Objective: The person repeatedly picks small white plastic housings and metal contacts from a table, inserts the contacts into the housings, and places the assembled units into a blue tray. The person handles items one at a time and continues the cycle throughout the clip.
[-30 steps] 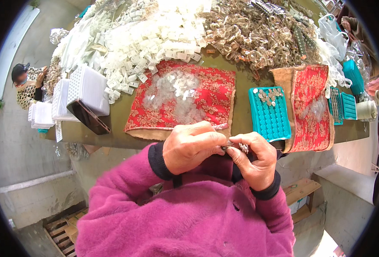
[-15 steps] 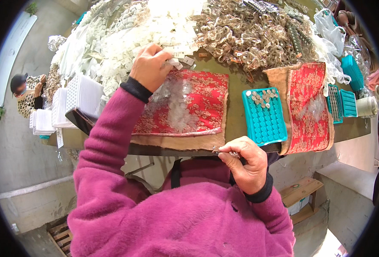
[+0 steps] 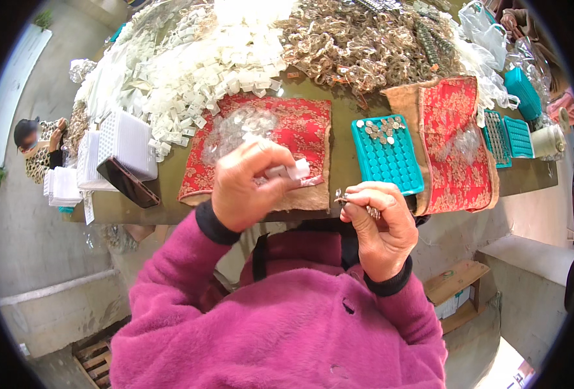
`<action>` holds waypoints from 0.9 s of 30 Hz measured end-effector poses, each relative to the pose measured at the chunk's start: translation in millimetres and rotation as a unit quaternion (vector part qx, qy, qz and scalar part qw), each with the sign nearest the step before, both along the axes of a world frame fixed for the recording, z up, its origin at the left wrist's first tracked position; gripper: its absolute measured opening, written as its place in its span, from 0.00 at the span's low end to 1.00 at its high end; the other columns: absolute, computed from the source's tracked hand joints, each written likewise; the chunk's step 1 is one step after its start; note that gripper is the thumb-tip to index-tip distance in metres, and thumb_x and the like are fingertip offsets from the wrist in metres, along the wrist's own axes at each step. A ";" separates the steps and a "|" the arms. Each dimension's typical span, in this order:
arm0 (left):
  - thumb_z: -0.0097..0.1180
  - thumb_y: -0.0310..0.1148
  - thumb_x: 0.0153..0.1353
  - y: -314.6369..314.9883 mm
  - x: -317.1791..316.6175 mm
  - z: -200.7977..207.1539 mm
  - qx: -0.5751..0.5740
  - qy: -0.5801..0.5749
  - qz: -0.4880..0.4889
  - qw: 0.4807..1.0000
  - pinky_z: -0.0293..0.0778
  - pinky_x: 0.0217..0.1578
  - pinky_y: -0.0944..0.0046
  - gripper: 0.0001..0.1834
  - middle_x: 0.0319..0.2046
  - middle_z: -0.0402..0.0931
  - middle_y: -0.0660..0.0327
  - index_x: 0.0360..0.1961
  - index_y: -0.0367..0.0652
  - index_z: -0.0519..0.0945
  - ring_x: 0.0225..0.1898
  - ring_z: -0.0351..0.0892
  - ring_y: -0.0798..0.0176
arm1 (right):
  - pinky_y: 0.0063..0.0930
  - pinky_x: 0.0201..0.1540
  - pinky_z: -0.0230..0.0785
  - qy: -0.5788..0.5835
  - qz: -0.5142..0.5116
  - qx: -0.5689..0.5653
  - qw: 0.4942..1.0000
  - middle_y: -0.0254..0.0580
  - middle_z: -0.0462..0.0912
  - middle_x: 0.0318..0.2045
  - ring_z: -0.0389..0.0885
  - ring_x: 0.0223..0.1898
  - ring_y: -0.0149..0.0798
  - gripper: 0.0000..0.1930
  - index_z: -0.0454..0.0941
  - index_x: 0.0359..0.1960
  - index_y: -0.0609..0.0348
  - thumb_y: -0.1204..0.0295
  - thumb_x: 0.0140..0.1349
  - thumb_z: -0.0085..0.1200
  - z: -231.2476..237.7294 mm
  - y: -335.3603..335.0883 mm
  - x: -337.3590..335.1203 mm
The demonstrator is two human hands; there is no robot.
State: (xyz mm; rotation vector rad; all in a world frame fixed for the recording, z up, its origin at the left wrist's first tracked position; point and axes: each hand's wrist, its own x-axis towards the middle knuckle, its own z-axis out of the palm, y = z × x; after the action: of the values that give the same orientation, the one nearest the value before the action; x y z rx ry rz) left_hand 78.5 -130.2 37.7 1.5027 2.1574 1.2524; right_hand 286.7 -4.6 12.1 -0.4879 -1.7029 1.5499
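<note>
In front of my body my left hand [image 3: 245,185] pinches small white plastic pieces [image 3: 298,170], which look like tags, above the near edge of a red flowered cloth [image 3: 309,120]. My right hand [image 3: 383,230], a little to the right, is closed on small shiny metal pieces [image 3: 340,197]. One sticks out at the fingertips and more show between the fingers. Their exact kind is too small to make out. Clear plastic pieces [image 3: 238,129] lie heaped on the cloth. Just beyond my right hand is a teal tray [image 3: 394,170] of round cups, with several silvery round pieces in its far part.
White tags [image 3: 170,94] are heaped at the back left, shiny looped pieces [image 3: 358,42] at the back right. Stacked white trays [image 3: 128,139] and a phone [image 3: 128,181] stand left. A second red cloth [image 3: 449,129], teal trays [image 3: 520,133] and a spool [image 3: 549,142] lie right. Another person [image 3: 37,142] is far left.
My left hand has come back from the white heap toward my right hand, with white pieces in its fingers. My right hand has risen slightly, still holding the metal pieces.
</note>
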 end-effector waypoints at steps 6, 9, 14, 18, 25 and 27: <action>0.74 0.18 0.52 9.6 49.1 -4.5 0.116 -0.106 -0.029 0.987 0.81 0.37 0.65 0.14 0.39 0.84 0.57 0.40 0.40 0.86 0.37 0.85 0.64 | 0.23 0.41 0.78 0.010 -0.013 0.022 1.000 0.42 0.82 0.45 0.82 0.37 0.29 0.07 0.82 0.46 0.63 0.84 0.68 0.63 -0.8 3.1 -8.6; 0.70 0.15 0.61 4.2 66.6 -3.3 0.109 -0.387 -0.036 0.915 0.85 0.46 0.65 0.12 0.44 0.85 0.58 0.45 0.35 0.84 0.44 0.86 0.66 | 0.22 0.39 0.75 0.028 0.006 -0.090 0.996 0.40 0.82 0.41 0.81 0.36 0.30 0.07 0.81 0.45 0.63 0.83 0.67 0.65 -3.2 -6.7 -7.1; 0.64 0.14 0.66 1.7 74.9 -11.1 0.127 -0.543 -0.053 0.829 0.86 0.53 0.62 0.14 0.46 0.84 0.56 0.51 0.34 0.82 0.49 0.88 0.62 | 0.23 0.38 0.75 0.001 -0.030 0.021 0.999 0.38 0.81 0.39 0.81 0.34 0.29 0.07 0.81 0.44 0.62 0.83 0.67 0.65 -6.2 -7.8 -0.2; 0.67 0.15 0.64 5.3 74.6 -21.1 0.153 -0.396 -0.044 0.905 0.84 0.53 0.64 0.15 0.48 0.82 0.57 0.51 0.34 0.81 0.47 0.86 0.64 | 0.27 0.41 0.76 -0.014 -0.013 -0.019 1.000 0.41 0.83 0.39 0.82 0.38 0.35 0.07 0.82 0.43 0.61 0.83 0.66 0.66 -3.9 -8.8 4.3; 0.75 0.16 0.56 8.6 64.7 -26.3 0.124 -0.237 -0.035 0.963 0.82 0.51 0.65 0.21 0.56 0.78 0.53 0.51 0.34 0.85 0.50 0.84 0.65 | 0.31 0.41 0.77 -0.046 -0.018 0.185 0.982 0.43 0.84 0.38 0.84 0.38 0.42 0.11 0.84 0.44 0.60 0.82 0.61 0.70 -2.6 3.7 3.9; 0.75 0.16 0.56 7.4 62.3 -28.6 0.117 -0.280 -0.044 0.952 0.83 0.48 0.66 0.19 0.53 0.80 0.54 0.49 0.34 0.86 0.47 0.85 0.65 | 0.32 0.40 0.78 -0.048 -0.008 0.198 0.979 0.43 0.84 0.37 0.84 0.37 0.43 0.12 0.85 0.44 0.60 0.82 0.60 0.70 -4.4 6.6 1.5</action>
State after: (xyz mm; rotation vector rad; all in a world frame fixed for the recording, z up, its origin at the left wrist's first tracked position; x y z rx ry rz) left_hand 140.8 -122.8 9.0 1.1126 1.6038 1.6972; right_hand 288.2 2.1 7.6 -0.3721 -2.0136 1.1472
